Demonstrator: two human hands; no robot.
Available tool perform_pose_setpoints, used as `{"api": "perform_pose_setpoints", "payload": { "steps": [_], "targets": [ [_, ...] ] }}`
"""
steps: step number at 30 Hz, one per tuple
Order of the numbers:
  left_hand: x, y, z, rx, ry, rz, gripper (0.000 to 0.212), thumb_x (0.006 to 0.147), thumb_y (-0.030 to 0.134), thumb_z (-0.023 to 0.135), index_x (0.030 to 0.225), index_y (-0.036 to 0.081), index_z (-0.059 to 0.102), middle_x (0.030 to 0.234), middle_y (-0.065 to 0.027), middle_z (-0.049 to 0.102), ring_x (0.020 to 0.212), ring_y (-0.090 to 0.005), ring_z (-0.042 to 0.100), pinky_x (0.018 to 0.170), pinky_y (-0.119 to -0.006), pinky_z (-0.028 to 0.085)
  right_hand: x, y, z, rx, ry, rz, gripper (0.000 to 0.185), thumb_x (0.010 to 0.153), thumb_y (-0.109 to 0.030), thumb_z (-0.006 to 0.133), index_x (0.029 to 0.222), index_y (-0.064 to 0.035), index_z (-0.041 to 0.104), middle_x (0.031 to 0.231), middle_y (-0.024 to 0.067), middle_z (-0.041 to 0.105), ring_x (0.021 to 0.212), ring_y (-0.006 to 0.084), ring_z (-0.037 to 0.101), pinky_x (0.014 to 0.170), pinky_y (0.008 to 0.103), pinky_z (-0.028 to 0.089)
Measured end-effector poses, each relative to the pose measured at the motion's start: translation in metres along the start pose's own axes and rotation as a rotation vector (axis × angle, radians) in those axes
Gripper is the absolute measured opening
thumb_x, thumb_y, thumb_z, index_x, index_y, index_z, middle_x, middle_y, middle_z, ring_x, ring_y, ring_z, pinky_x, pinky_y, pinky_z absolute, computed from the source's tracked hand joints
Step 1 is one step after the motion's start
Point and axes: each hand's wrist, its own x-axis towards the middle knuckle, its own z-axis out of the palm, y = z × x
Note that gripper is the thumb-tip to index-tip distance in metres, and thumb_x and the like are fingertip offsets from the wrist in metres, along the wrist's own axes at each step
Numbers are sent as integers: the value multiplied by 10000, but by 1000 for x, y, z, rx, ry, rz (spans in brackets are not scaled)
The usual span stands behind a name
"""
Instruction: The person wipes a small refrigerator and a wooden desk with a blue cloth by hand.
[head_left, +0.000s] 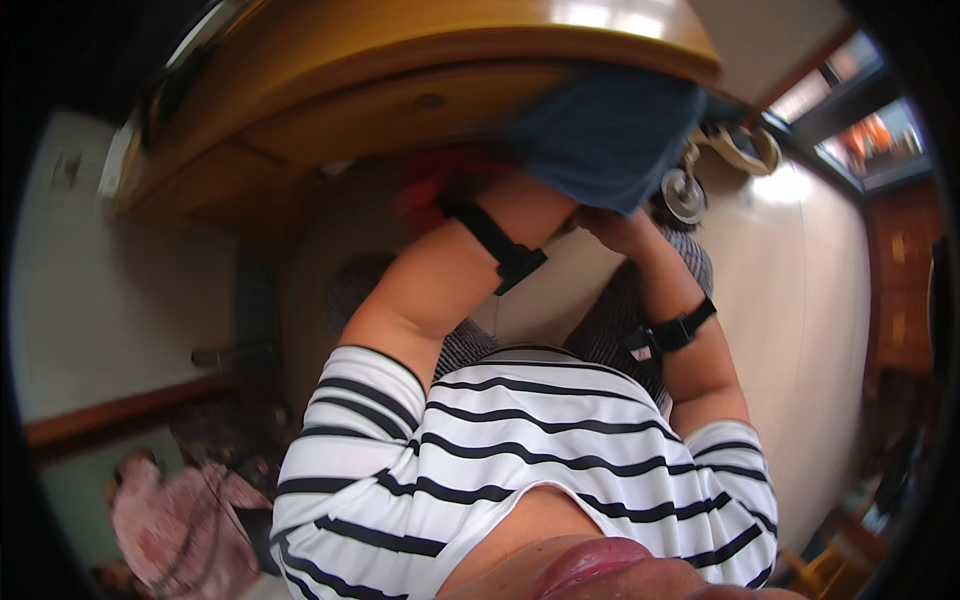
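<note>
A blue cloth, which may be a garment, hangs in front of the wooden desk's edge, its upper part blurred. My right hand is at its lower hem, fingers curled against the fabric and partly covered by it. My left forearm reaches up and across to the same cloth. The left hand itself is hidden behind the fabric. Beneath that forearm, close to the desk front, is a blurred red cloth; what it rests on cannot be made out.
The wooden desk curves across the top, with a drawer front below its edge. A metal disc-shaped object and a cream strap-like item lie at right. A pink patterned cloth is at lower left, wooden drawers far right.
</note>
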Motion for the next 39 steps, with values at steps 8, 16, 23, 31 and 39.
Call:
{"api": "perform_pose_setpoints", "payload": {
  "steps": [8, 16, 23, 31, 39],
  "targets": [
    [-25, -8, -24, -145, -17, -129, 390, 866, 310, 594, 1145, 42, 645, 1117, -156, 644, 1023, -306, 612, 947, -442, 468, 0, 3, -4, -76, -240, 334, 251, 933, -82, 565, 1169, -14, 611, 820, 49, 629, 712, 119, 587, 637, 266, 491],
    [-109, -87, -110, -11, -60, -446, 384, 864, 295, 601, 1152, 44, 642, 1120, -149, 644, 1025, -294, 612, 955, -432, 466, 4, -16, -10, -264, -321, 355, 216, 935, -185, 551, 1026, -14, 646, 748, 106, 677, 679, 188, 666, 635, 319, 521],
    [-102, -99, -207, 524, -174, -811, 172, 827, 235, 627, 908, 101, 700, 904, -97, 683, 866, -256, 647, 805, -394, 503, -12, -5, -23, -312, -294, 429, 228, 919, -197, 557, 1008, -12, 655, 745, 125, 684, 679, 213, 679, 656, 330, 531],
    [-163, -131, -150, 347, 482, -749, 437, 917, 205, 624, 1301, 20, 528, 1249, -137, 571, 1118, -277, 552, 993, -333, 443, -20, -17, -25, -322, -330, 412, 226, 914, -188, 553, 985, -2, 660, 733, 126, 679, 691, 222, 684, 660, 328, 527],
    [-155, -102, -85, 14, 1019, -774, 406, 1027, 178, 461, 1398, 19, 412, 1317, -128, 539, 1183, -236, 523, 1032, -317, 428, -24, -4, -22, -359, -376, 400, 214, 901, -182, 564, 995, -20, 668, 735, 134, 681, 703, 232, 692, 669, 333, 532]
  ]
}}
